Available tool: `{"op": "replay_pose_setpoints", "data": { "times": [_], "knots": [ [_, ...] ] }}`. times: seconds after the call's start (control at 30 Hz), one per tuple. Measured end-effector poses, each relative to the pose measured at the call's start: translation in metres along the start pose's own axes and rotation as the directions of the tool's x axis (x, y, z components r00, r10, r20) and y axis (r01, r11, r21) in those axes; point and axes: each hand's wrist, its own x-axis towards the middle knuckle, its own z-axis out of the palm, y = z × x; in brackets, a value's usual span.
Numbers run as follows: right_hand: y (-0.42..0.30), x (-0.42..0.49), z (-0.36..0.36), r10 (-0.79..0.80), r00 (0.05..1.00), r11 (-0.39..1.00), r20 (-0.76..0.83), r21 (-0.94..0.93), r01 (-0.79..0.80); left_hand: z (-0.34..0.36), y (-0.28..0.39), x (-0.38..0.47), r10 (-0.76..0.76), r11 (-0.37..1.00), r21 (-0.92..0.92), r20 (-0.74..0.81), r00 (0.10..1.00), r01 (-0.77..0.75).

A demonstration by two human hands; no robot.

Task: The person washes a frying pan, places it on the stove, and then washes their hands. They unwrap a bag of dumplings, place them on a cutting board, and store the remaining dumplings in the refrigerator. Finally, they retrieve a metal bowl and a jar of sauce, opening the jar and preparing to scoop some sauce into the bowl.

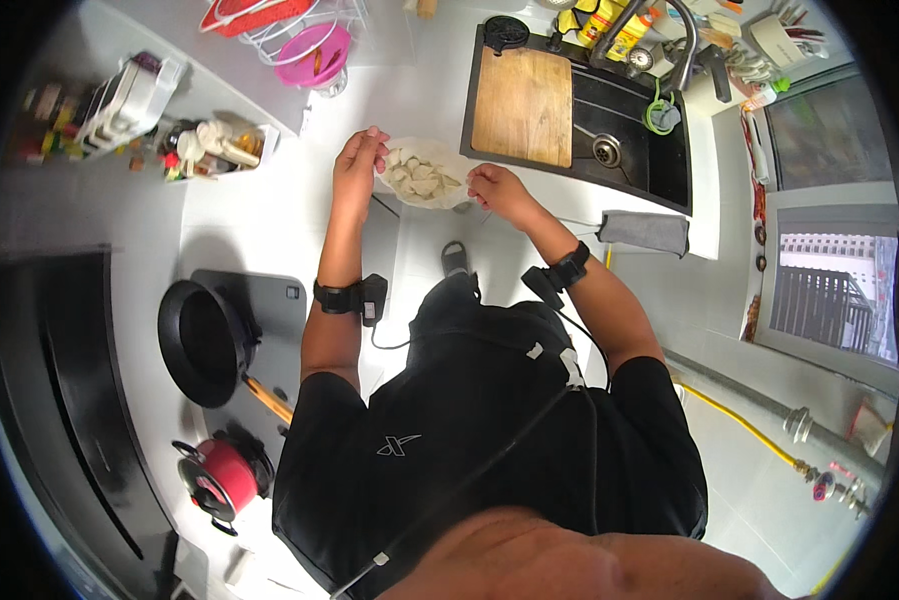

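Note:
A thin, see-through plastic bag (451,201) hangs open between my two hands, with several pale, whitish pieces of food (419,176) inside; they look like dumplings. At the bag's left edge, my left hand (361,161) pinches the plastic between thumb and fingers. My right hand (498,193) grips the opposite edge, fingers curled. The bag is in front of the counter edge, left of the sink. Each wrist wears a black strap with a small box.
A wooden cutting board (523,105) lies over part of the black sink (629,176). On the left are a black frying pan (201,345) and a red pot (228,476) at the stove. A pink basin (314,64) stands at the back; a grey cloth (644,232) hangs by the counter.

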Motion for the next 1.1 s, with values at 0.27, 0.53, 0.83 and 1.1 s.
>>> {"op": "replay_pose_setpoints", "data": {
  "times": [0.27,0.53,0.83,1.1],
  "knots": [
    [0.015,0.09,-0.024,0.092,0.993,0.996,0.069,0.006,-0.093,-0.012,-0.045,0.088,-0.117,0.963,0.246,0.022,0.993,0.108],
    [0.035,0.066,-0.141,0.187,0.977,0.959,-0.099,0.233,-0.16,0.034,0.002,0.085,0.081,0.547,0.822,0.134,0.988,-0.157],
    [0.08,0.051,-0.359,0.269,0.88,0.558,-0.392,0.808,0.189,0.328,-0.063,0.178,0.097,0.822,0.435,0.528,0.843,-0.367],
    [0.096,0.067,-0.424,0.263,0.904,0.437,-0.339,0.877,0.202,0.51,-0.165,0.275,0.334,0.601,0.581,0.442,0.833,-0.549]
  ]
}}
